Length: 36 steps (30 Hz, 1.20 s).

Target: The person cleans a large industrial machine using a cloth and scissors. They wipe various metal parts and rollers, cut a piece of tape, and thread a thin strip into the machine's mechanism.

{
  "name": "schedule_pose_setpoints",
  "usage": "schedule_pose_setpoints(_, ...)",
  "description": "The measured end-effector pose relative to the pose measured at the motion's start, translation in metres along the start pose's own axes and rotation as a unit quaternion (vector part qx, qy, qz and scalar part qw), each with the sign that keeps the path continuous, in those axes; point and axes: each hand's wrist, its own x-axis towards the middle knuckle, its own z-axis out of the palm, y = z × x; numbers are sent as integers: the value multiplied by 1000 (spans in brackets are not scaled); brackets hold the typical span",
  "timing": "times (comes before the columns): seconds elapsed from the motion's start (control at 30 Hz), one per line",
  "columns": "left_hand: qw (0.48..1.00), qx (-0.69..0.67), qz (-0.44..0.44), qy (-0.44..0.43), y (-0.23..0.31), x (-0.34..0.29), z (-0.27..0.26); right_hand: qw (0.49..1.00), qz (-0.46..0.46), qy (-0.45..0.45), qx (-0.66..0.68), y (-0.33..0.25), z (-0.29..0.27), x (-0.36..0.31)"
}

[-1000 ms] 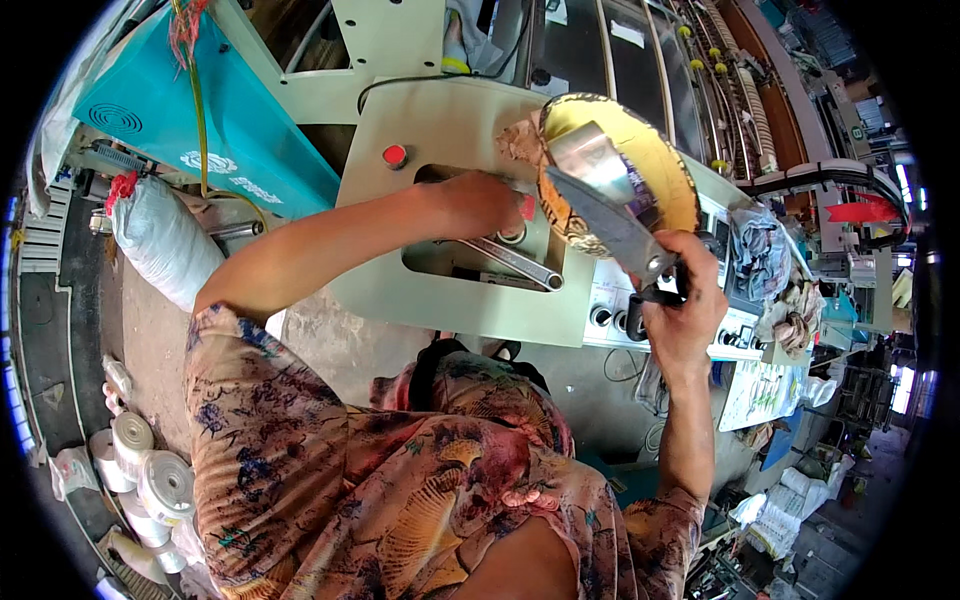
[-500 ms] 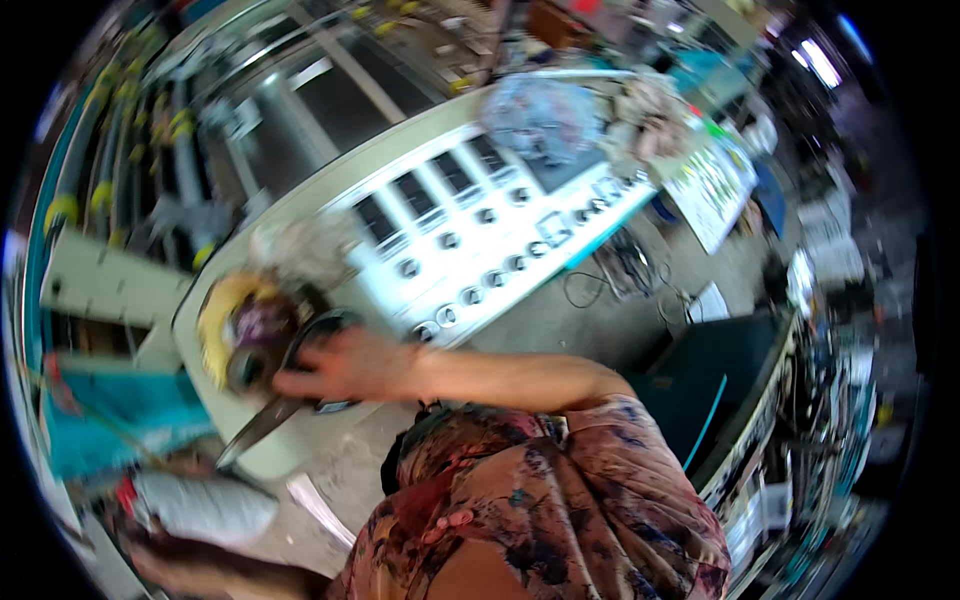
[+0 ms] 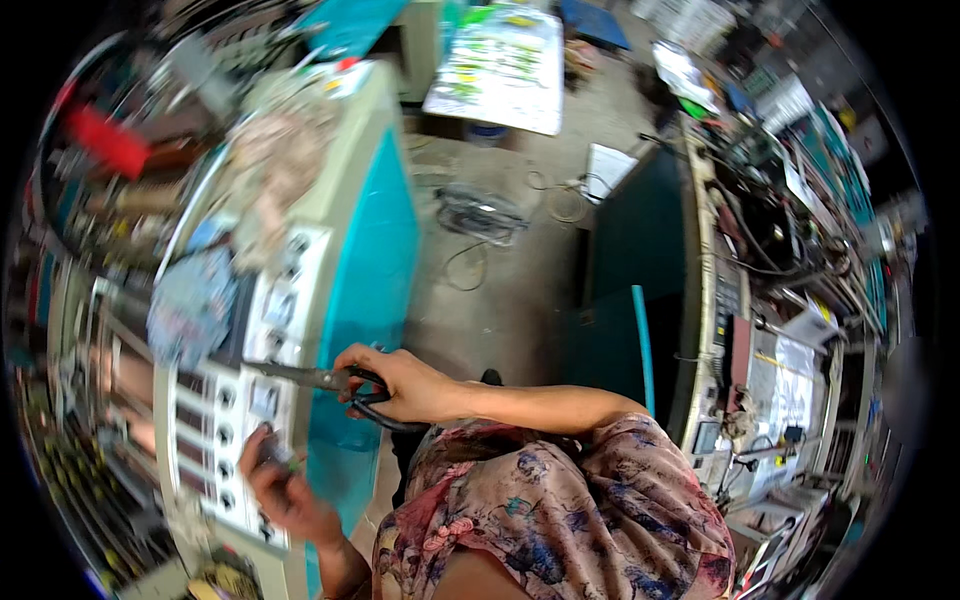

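Scissors (image 3: 330,379) have swung across the panel (image 3: 245,415), right hand (image 3: 405,388) clasping them; carrying, seemingly. Left hand's (image 3: 285,492) grip: can't tell; next wants careful aim

The right hand (image 3: 405,386) grips, its forearm (image 3: 535,406) pointing left; the left hand (image 3: 287,495) (blurred) is half curled

I wore the camera on my head, and it looked steeply down over my shirt (image 3: 560,490), my left hand (image 3: 285,490) and right hand (image 3: 400,385) close beneath. Its wide round view faced along the floor (image 3: 490,325) between control panel (image 3: 283,310) and bench (image 3: 697,300).
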Motion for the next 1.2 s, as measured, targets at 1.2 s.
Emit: schedule_pose_setpoints(1.2,550,-353,-161,-740,144,205,846,713,55,689,118,4,-665,-108)
